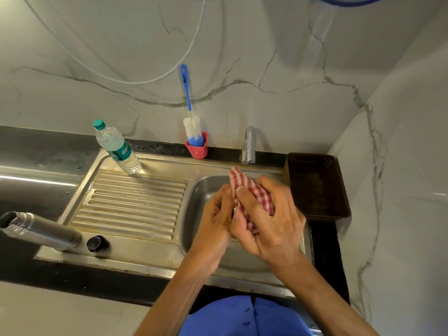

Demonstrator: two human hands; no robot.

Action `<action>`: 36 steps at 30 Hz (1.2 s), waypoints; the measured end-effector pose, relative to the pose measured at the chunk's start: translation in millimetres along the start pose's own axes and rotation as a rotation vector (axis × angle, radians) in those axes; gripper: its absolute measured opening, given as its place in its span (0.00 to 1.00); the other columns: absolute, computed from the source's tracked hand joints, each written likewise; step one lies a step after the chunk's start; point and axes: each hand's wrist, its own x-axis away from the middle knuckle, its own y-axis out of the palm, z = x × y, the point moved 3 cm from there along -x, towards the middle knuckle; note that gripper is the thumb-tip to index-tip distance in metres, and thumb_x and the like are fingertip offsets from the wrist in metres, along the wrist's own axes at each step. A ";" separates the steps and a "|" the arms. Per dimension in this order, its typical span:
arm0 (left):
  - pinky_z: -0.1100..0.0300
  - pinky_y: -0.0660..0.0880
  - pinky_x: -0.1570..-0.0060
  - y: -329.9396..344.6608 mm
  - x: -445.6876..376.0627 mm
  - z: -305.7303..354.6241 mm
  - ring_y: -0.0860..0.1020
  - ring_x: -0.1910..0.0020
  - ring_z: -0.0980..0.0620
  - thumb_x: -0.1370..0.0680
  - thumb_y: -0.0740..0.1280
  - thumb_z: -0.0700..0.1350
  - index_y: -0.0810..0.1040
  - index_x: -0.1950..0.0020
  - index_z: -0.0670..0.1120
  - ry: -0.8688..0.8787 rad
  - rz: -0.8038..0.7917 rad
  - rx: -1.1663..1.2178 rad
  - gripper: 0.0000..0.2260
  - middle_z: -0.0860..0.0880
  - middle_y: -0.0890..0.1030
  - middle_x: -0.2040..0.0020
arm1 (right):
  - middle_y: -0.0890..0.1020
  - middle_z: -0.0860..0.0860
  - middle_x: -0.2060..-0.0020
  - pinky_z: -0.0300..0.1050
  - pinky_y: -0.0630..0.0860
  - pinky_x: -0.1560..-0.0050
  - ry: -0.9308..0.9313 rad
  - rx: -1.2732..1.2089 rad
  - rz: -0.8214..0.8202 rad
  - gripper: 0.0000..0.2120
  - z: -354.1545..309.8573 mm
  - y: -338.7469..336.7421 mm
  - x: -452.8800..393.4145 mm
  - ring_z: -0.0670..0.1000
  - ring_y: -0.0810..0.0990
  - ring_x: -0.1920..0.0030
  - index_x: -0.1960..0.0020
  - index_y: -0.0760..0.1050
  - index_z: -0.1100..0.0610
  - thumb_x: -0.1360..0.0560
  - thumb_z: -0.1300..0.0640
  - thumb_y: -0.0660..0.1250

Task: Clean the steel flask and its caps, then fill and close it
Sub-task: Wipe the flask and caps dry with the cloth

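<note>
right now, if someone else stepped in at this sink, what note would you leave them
Left hand and right hand: both over the sink basin, gripping the red checked cloth; anything wrapped inside is hidden.
Steel flask: uncapped, standing at the drainboard's near left corner.
Black cap: beside the flask on the sink edge.
Water bottle: capped, at the back of the drainboard.
Bottle brush: parked in its red holder.
Left: finish wiping, fill the flask, close it.

Both hands over the sink basin point(208, 190), right hand point(269, 224) gripping a red-checked cloth point(244, 185), left hand point(215, 214) pressed against it, open steel flask point(41, 230) and black cap point(97, 243) on the sink's front edge, water bottle point(116, 146) upright behind the drainboard.
</note>
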 end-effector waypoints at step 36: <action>0.52 0.75 0.29 -27.9 -5.5 -11.7 0.76 0.32 0.51 0.23 0.76 0.54 0.71 0.21 0.48 0.573 -0.306 -1.111 0.33 0.49 0.75 0.29 | 0.84 0.56 0.63 0.52 0.80 0.52 1.283 -0.810 -0.487 0.22 46.9 22.8 28.9 0.58 0.84 0.59 0.56 0.80 0.59 0.13 0.48 0.56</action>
